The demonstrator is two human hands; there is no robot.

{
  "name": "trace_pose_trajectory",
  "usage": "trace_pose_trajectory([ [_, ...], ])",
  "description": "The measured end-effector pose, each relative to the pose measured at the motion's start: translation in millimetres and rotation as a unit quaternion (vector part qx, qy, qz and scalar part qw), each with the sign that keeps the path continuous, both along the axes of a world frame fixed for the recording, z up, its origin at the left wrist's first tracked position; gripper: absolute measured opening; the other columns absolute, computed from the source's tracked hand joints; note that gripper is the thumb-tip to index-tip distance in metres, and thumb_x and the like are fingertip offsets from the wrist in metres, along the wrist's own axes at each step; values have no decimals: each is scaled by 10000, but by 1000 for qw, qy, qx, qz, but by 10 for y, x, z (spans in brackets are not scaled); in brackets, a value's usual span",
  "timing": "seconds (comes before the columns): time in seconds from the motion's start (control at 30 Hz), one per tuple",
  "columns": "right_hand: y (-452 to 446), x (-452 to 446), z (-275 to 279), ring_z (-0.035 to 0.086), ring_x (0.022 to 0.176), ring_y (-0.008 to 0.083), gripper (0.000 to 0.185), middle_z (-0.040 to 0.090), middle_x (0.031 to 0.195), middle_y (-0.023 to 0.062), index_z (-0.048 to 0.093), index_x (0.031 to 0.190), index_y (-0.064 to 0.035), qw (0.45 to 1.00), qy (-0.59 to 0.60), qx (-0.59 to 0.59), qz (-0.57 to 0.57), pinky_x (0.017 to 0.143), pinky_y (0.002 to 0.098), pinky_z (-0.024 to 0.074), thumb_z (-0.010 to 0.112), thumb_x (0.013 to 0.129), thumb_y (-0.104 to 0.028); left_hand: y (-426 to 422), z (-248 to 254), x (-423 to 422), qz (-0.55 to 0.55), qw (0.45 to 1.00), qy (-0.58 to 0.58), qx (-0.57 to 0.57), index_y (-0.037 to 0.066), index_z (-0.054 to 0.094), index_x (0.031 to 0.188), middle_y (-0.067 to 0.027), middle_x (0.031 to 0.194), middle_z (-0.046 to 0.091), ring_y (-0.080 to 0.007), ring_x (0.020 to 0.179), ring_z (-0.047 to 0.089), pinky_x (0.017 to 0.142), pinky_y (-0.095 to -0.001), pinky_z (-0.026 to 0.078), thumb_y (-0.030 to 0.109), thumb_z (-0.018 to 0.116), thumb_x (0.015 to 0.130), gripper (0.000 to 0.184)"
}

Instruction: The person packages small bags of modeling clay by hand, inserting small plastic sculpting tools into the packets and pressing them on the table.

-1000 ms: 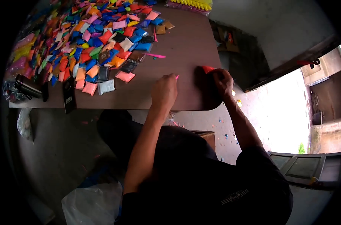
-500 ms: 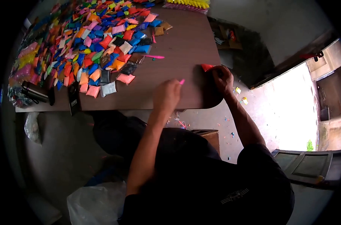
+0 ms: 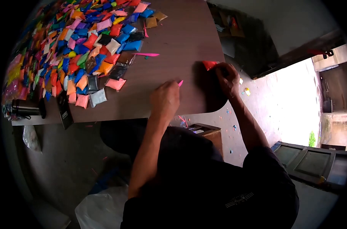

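My left hand [image 3: 164, 98] is closed over the table, with the tip of a pink plastic tool [image 3: 180, 83] sticking out past its fingers. Near the table's right corner, my right hand [image 3: 228, 79] pinches the edge of a small red packet [image 3: 209, 65]. The packet's red filling faces left, away from the palm. A gap of bare tabletop separates the two hands. Two more pink tools lie between the hands and the heap of packets: a long one [image 3: 147, 54] and one farther back [image 3: 145, 29].
A large heap of colourful packets [image 3: 82, 49] covers the left of the brown table [image 3: 177, 42]. A dark flask [image 3: 27, 108] and a black box [image 3: 64, 111] sit by its front edge. Below are a wooden stool [image 3: 211, 135] and a clear plastic bag [image 3: 101, 208].
The view has turned slightly, so the heap sits farther left. More of the red packet shows beyond my right fingers. Both hands keep their grips.
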State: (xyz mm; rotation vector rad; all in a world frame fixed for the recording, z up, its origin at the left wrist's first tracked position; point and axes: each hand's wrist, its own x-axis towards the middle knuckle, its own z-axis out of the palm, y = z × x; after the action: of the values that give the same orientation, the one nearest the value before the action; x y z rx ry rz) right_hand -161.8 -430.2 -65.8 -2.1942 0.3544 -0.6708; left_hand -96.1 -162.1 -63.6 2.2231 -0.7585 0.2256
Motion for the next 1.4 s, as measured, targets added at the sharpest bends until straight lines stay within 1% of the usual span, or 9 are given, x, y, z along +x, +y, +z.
trace_pose_trajectory([
  [0.27,0,13,-18,706,987,254,158,718,1047,136,738,1045,-14,999,-15,48,-8,915,346,541,705,900,-69,-151,76,-157,-48,995,62,65,83,690,854,-147,835,718,-390,741,694,659,-484,555,145,687,936,102],
  [0.5,8,2,27,704,981,247,155,719,1042,132,732,1042,-9,999,-12,47,-6,911,342,539,703,903,-71,-464,137,-733,-213,974,77,10,90,668,839,-126,785,694,-391,737,688,629,-491,556,124,718,911,94],
  [0.6,-1,-10,-14,703,971,253,152,718,1036,134,726,1036,-7,999,-15,49,1,903,346,541,703,899,-69,-272,271,-557,-157,973,168,-22,93,726,930,-142,856,719,-388,780,708,686,-469,573,141,716,937,50],
  [0.8,26,0,68,694,977,234,150,712,1047,119,719,1055,-5,1000,3,24,4,903,334,535,693,915,-53,27,68,14,32,994,92,-55,64,707,933,-166,818,684,-390,773,679,643,-472,542,110,664,946,64],
  [0.9,8,4,6,696,979,238,144,711,1059,119,719,1053,-3,1000,0,25,10,901,339,539,694,918,-46,-185,91,-216,-48,995,64,65,104,706,925,-147,826,700,-371,773,702,662,-486,570,151,660,971,80],
  [1.03,0,18,-17,715,980,270,138,715,1072,137,725,1037,-3,1000,-18,9,20,891,360,560,702,904,-28,-475,13,-653,-262,961,88,-19,78,657,806,-121,746,671,-347,699,676,628,-469,542,76,702,857,68],
  [1.1,54,35,22,719,988,268,139,717,1085,137,728,1037,-3,1000,-10,-5,23,891,356,564,700,901,-8,-444,36,-665,-232,963,82,-112,87,615,735,-120,675,633,-352,632,649,582,-486,514,91,703,866,158],
  [1.2,210,51,142,726,1008,266,157,720,1106,140,733,1040,-7,999,0,18,49,884,351,574,697,892,31,-114,155,-441,-114,983,123,-81,91,675,866,-107,778,671,-352,718,667,663,-475,537,183,744,936,135],
  [1.4,652,279,204,721,1062,281,208,709,1177,139,736,1059,-20,981,-27,6,192,895,367,584,707,878,79,623,-46,-26,118,976,86,-163,6,742,1035,-171,887,738,-304,759,730,676,-362,563,64,755,951,103],
])
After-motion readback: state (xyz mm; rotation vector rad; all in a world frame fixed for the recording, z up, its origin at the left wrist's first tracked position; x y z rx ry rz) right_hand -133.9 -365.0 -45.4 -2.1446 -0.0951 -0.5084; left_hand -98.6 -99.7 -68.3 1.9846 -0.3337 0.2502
